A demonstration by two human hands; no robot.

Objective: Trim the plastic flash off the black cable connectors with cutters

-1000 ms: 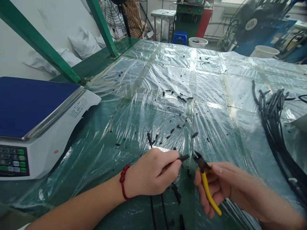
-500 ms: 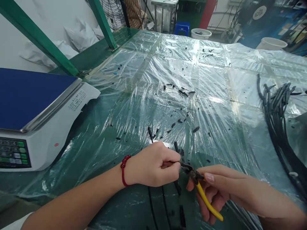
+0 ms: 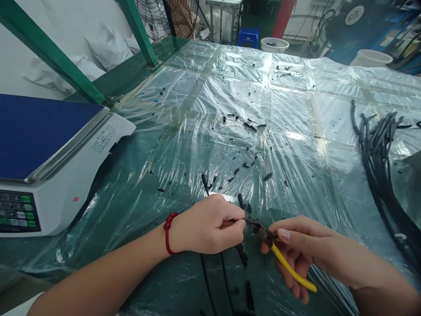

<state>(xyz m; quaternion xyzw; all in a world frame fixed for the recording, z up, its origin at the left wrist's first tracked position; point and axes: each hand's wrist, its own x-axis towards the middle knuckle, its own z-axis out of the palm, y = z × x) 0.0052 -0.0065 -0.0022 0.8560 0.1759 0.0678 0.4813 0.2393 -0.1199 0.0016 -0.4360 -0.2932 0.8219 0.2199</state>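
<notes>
My left hand (image 3: pixel 210 226), with a red bead bracelet at the wrist, pinches a thin black cable, mostly hidden by the fingers. Just right of those fingertips are the dark jaws of yellow-handled cutting pliers (image 3: pixel 292 273), at the cable's end. My right hand (image 3: pixel 305 248) grips the pliers, thumb near the pivot and the other fingers curled below. Thin black cables (image 3: pixel 207 281) run from beneath my left hand toward the near edge. A black cable end (image 3: pixel 204 181) pokes out beyond my left hand, and black scraps (image 3: pixel 242 254) lie between the hands.
Clear plastic sheeting (image 3: pixel 184 145) covers the green table, with several black offcuts (image 3: pixel 250 126) scattered over it. A scale (image 3: pixel 75 175) with a blue pan stands at left. At right lies a bundle of black cables (image 3: pixel 378 158). White tubs (image 3: pixel 274 45) and a blue stool (image 3: pixel 248 37) stand beyond.
The pliers' yellow handle has swung up and to the right, with my right hand turning slightly. My left hand keeps its pinch at nearly the same spot. The whole view has shifted slightly.
</notes>
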